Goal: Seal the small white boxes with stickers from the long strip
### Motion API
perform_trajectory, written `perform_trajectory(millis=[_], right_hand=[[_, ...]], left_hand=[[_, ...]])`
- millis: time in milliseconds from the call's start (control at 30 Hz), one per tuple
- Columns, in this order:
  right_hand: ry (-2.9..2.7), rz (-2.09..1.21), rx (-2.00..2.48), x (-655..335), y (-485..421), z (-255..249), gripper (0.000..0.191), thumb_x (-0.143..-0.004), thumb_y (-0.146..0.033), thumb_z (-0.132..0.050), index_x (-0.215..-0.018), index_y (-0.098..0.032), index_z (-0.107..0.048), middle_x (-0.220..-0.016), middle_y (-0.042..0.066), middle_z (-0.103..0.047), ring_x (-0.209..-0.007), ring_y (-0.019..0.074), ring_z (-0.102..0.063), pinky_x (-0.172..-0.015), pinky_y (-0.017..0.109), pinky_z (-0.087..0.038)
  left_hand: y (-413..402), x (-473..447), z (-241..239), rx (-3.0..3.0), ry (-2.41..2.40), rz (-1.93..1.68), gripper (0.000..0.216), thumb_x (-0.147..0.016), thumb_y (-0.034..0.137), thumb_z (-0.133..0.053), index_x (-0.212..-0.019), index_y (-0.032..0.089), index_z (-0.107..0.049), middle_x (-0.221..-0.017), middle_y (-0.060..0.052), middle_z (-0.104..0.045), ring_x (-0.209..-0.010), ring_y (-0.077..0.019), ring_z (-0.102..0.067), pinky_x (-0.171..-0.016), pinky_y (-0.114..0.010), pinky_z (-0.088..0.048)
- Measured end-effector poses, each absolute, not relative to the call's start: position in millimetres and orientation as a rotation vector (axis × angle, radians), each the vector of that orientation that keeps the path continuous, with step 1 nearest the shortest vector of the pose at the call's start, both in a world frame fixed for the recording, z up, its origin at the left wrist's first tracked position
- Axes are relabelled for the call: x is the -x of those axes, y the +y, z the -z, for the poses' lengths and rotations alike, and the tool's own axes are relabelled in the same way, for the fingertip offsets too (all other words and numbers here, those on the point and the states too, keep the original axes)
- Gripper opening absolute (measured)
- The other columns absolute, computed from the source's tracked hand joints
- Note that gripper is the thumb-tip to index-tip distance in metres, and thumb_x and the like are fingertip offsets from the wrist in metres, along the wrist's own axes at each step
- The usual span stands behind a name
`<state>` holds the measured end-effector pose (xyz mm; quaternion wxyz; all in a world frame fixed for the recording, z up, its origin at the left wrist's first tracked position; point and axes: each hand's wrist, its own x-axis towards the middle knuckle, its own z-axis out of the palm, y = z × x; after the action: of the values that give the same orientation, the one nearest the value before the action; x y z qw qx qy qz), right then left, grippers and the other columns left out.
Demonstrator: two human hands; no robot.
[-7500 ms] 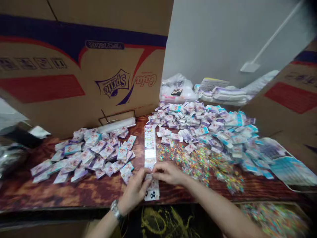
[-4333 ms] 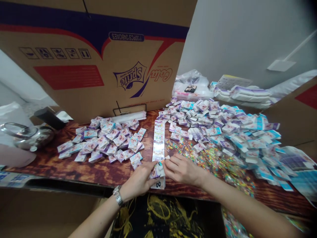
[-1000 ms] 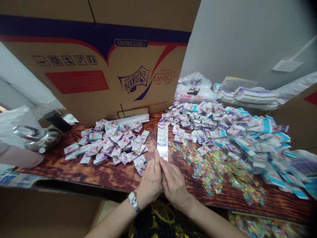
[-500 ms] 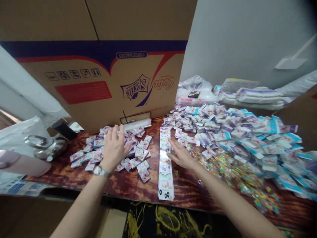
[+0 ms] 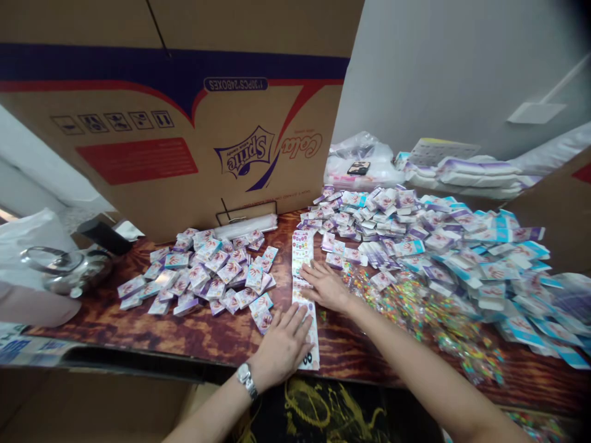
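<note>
A long stack of printed sticker strips [image 5: 302,246] lies lengthwise on the reddish-brown table [image 5: 194,335]. Over its near part rests my left hand [image 5: 284,338], fingers stretched out and a silver watch at the wrist. My right hand [image 5: 325,284] reaches across the strips' middle from the right, its fingers extended on them. Neither hand grips anything. Beside the strips on the left is a pile of small white, purple and blue boxes [image 5: 215,271]. Small clear packets of colourful bits [image 5: 429,314] are heaped on the right.
A tall upside-down cardboard carton [image 5: 152,203] stands at the back left. Many flat small cartons [image 5: 443,240] cover the right side. A metal kettle [image 5: 76,274] and a pale pink bottle [image 5: 37,304] are at the far left. Plastic-wrapped bundles [image 5: 355,163] lie behind.
My left hand has moved from above the box pile rightward and nearer, down onto the strips. My right hand has shifted slightly left over them. The camera view has moved a little.
</note>
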<state>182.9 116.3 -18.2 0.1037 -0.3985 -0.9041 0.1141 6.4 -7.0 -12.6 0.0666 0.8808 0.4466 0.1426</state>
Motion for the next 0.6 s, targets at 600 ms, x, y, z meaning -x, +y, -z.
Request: perform_trajectory(millis=[600], right_hand=[[-2.214,-0.209,0.836,-187.3,68.6,-31.7,0.02,-0.089,-0.018,-0.05,-0.105,-0.016,-0.062,-0.101,0.008,-0.068,-0.097,0.0184,-0.058,-0.092,0.04,-0.043]], left_hand=[[-8.1,-17.3,-28.8,-0.957,1.114,-0.873,0.053,-0.089,0.055,-0.03,-0.111,0.014,-0.057,-0.096,-0.013,-0.066,-0.087,-0.0248,-0.064,-0.08,-0.042,-0.049]])
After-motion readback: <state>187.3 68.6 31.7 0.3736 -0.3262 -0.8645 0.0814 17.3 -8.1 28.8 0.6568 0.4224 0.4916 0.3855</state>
